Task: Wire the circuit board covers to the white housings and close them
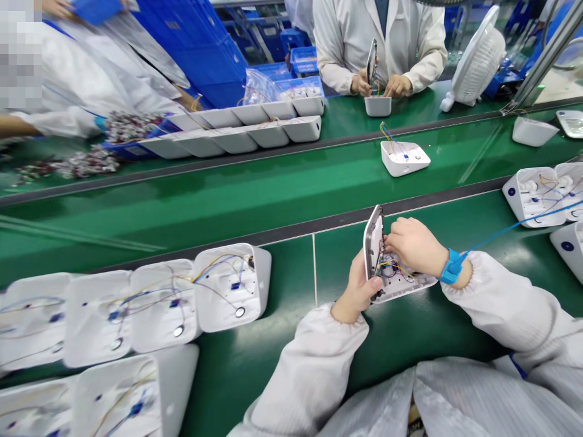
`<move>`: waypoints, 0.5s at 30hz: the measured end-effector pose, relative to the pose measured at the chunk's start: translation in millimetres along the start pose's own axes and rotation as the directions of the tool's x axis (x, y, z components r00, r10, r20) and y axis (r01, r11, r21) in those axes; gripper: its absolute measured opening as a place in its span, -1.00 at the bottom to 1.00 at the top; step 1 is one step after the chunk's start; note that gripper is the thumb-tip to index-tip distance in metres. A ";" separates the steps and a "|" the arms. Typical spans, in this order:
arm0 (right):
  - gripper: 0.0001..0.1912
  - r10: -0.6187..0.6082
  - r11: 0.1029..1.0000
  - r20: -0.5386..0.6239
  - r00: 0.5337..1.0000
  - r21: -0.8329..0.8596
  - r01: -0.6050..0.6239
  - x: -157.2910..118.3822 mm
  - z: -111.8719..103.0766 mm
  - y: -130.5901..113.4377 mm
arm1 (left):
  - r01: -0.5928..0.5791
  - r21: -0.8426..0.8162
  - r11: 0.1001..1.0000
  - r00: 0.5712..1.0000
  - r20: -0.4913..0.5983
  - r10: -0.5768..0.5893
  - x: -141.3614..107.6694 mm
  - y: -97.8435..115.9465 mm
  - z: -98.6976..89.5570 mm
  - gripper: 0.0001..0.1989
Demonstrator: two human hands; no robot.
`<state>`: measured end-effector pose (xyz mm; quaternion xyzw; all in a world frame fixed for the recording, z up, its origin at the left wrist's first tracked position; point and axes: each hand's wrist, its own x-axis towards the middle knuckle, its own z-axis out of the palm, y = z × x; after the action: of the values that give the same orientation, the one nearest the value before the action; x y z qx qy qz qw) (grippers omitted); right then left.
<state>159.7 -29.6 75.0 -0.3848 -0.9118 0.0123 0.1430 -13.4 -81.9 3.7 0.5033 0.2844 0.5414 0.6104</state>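
Observation:
My left hand (355, 288) grips a white cover panel (372, 237), held nearly upright along the left side of an open white housing (398, 292). A dark strip and electronic parts line the panel's inner face. Closed fingers of my right hand (414, 243) press at that inner face; whatever they pinch is hidden. Yellow, blue and dark wires (390, 266) run between the panel and the housing below my right fingers. A blue wrist strap (450, 267) with a blue cord circles my right wrist.
Rows of open white housings (232, 288) with wires stand at left, more housings (531, 197) at right. One wired housing (405, 159) sits on the green belt (255, 182). Across it, a co-worker's hands (396, 85) work on another unit near a white fan (476, 60). Another person is at upper left.

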 end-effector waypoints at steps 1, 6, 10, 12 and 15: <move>-0.74 0.010 1.000 0.006 1.000 0.000 -0.010 0.1 -0.1 -0.5 | -0.003 -0.001 1.000 1.000 -0.004 0.003 1.2 1.2 0.4 -0.28; -0.71 0.064 0.984 0.026 0.998 0.162 -0.067 -4.6 -9.4 6.7 | -0.017 0.022 1.000 1.000 0.025 0.016 9.0 7.4 3.5 -0.17; -0.70 0.103 0.894 0.049 0.993 0.433 -0.114 -14.8 -26.2 7.2 | -0.019 -0.001 1.000 0.999 0.028 0.019 11.4 14.0 10.6 -0.09; -0.63 0.120 0.864 0.114 0.986 0.477 -0.160 -19.8 -30.7 2.4 | -0.021 -0.007 1.000 0.998 0.053 0.021 12.2 18.8 14.5 -0.04; -0.65 0.202 0.806 0.250 0.947 0.507 -0.306 -24.0 -28.2 -2.3 | -0.031 0.015 0.999 0.996 0.084 0.030 15.7 26.4 17.7 0.01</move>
<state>181.7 -50.6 96.3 -0.4449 -0.8203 0.3229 0.1576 -3.6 -74.9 37.0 0.5346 0.2554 0.5268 0.6095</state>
